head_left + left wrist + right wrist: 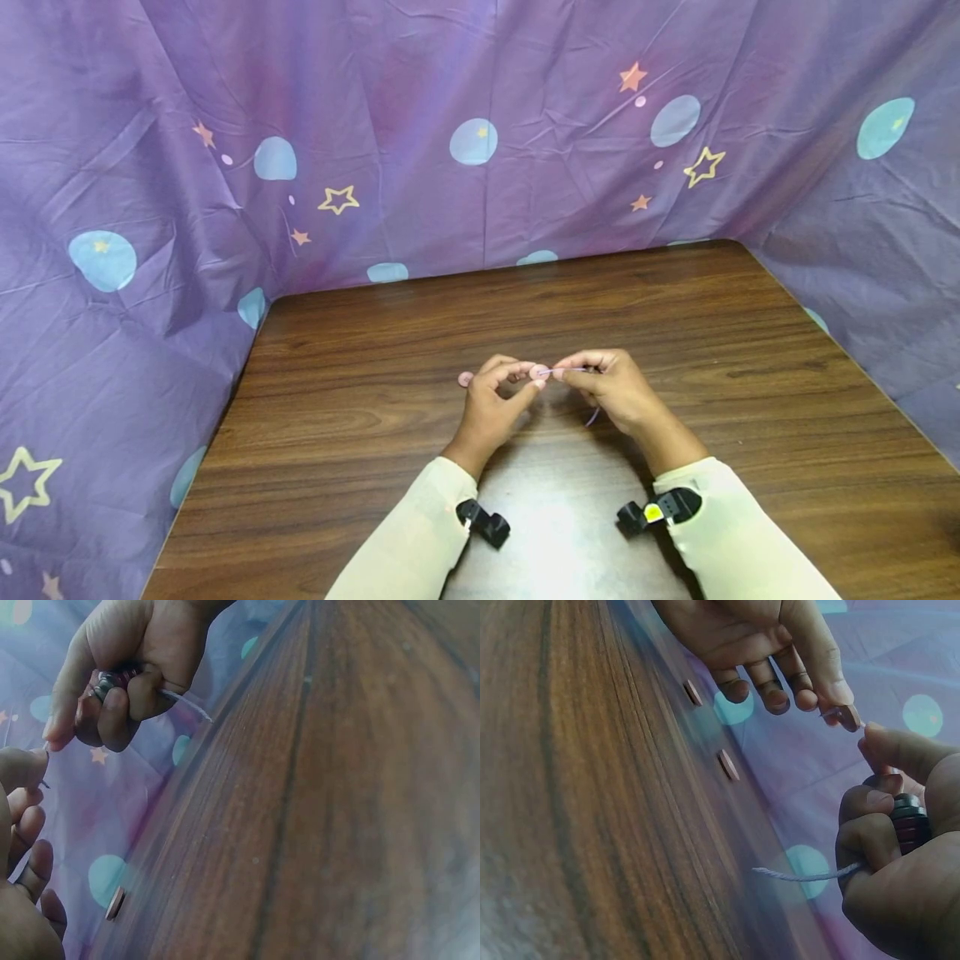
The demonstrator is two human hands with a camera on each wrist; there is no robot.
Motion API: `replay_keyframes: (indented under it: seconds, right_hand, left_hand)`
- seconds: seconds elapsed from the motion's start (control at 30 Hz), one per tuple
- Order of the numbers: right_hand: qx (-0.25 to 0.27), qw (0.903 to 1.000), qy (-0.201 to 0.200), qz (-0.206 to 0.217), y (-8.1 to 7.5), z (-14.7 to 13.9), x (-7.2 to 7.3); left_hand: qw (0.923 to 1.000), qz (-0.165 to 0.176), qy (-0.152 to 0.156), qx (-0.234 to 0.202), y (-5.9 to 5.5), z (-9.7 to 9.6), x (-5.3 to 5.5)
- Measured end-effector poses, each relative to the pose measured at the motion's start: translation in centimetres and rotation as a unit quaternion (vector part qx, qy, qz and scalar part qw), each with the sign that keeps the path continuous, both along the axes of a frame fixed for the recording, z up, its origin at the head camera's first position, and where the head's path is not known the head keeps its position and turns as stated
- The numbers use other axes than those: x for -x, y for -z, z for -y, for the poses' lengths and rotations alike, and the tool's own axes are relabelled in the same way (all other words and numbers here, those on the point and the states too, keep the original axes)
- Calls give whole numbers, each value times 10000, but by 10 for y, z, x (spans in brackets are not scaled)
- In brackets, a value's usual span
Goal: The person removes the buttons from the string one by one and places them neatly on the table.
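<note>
Between its thumb and index finger, my left hand (491, 408) pinches a small round pink disc (539, 372) by its edge. A thin pale lilac cord (592, 417) shows on both sides of this disc in the right wrist view. My right hand (618, 396) pinches the cord close to the disc with thumb and index finger. Its other fingers curl round a stack of dark and reddish discs (910, 823), partly hidden in the palm. The cord's tail (802, 877) hangs out below that hand.
Another pink disc (465, 379) lies on the brown wood-grain table (360, 492), just beyond my left hand. In the right wrist view, two discs rest on the tabletop, one nearer disc (728, 765) among them. A purple patterned cloth (420, 83) hangs round the table's back and sides.
</note>
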State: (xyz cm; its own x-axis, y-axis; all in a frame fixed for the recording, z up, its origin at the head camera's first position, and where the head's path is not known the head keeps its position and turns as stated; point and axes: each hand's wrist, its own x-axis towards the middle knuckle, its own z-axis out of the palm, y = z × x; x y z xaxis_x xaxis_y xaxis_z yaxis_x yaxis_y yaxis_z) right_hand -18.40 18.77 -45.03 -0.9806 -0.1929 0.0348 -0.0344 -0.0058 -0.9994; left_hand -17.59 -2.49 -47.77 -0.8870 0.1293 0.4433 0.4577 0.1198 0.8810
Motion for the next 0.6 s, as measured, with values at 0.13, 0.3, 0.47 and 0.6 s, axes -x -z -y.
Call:
replay_keyframes:
  seconds: [0.13,0.3,0.47,0.6]
  right_hand:
    - [-7,10000,-7,-26,0,-3,1]
    - [10,9999,116,9,-1,-7,4]
    - [194,9995,247,30,-1,-12,6]
    - [311,9991,288,61,-1,-14,7]
  left_hand:
    - [10000,-38,-23,4,1,0,1]
    - [10000,-31,-81,33,1,0,2]
    - [9998,7,-193,85,1,0,2]
    - [9995,8,-258,160,1,0,2]
